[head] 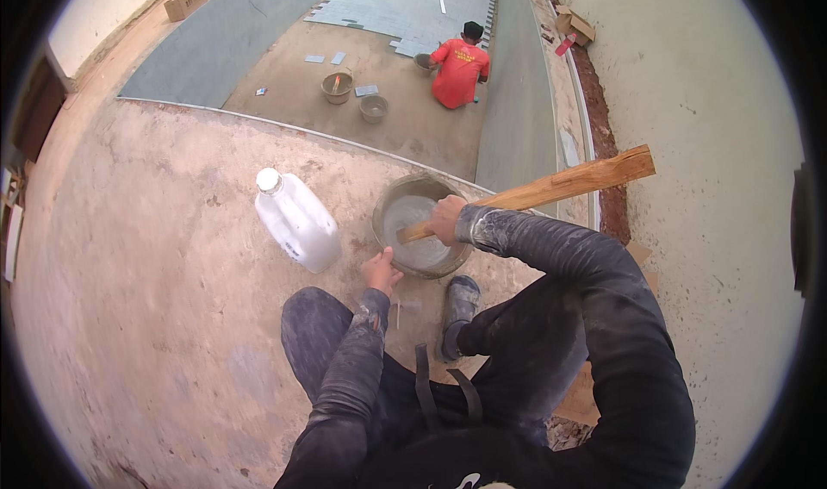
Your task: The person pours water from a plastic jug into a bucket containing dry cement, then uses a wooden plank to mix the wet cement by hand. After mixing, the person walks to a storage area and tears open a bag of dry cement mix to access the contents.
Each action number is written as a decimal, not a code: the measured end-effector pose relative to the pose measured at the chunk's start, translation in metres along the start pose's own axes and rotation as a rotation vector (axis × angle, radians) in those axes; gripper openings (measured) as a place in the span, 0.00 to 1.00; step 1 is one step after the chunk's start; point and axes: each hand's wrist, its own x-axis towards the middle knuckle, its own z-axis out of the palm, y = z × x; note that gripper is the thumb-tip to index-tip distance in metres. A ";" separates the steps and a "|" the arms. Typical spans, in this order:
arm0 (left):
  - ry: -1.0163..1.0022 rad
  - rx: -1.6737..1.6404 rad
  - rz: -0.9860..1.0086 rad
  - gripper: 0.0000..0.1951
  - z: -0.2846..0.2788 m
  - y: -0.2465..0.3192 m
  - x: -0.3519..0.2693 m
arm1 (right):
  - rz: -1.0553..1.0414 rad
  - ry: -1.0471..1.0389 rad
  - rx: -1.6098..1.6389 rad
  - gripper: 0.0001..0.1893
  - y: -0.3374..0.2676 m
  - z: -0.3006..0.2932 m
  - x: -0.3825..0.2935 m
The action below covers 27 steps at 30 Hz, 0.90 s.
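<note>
In front of me on the concrete floor stands a round mixing bucket [423, 182] with grey, wet cement-like slurry [413, 212] inside. My right hand [447, 220] grips a rough wooden stick [575, 177] near its lower end, which dips into the slurry. The stick's long upper part slants out to the right, past my forearm. At the bucket's near left side, my left hand [382, 272] grasps the rim. A white plastic jug [298, 221] with a white cap stands to the left of the bucket.
Beyond a pale ledge [303, 129] lies a sunken floor, partly tiled, where a person in a red shirt [461, 69] crouches. Buckets [337, 88] and loose tiles [366, 90] are near them. A wall [704, 185] rises on my right; cardboard boxes [575, 27] lie along it.
</note>
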 end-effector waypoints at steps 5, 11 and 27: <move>-0.013 -0.013 -0.012 0.15 -0.001 -0.004 0.004 | 0.075 -0.060 0.055 0.12 0.013 0.005 0.000; 0.032 0.010 -0.032 0.15 -0.001 -0.006 0.008 | 0.097 -0.119 0.006 0.14 0.016 0.028 -0.024; -0.004 -0.066 -0.021 0.24 0.000 -0.004 0.004 | 0.119 -0.008 -0.013 0.10 0.027 0.006 -0.004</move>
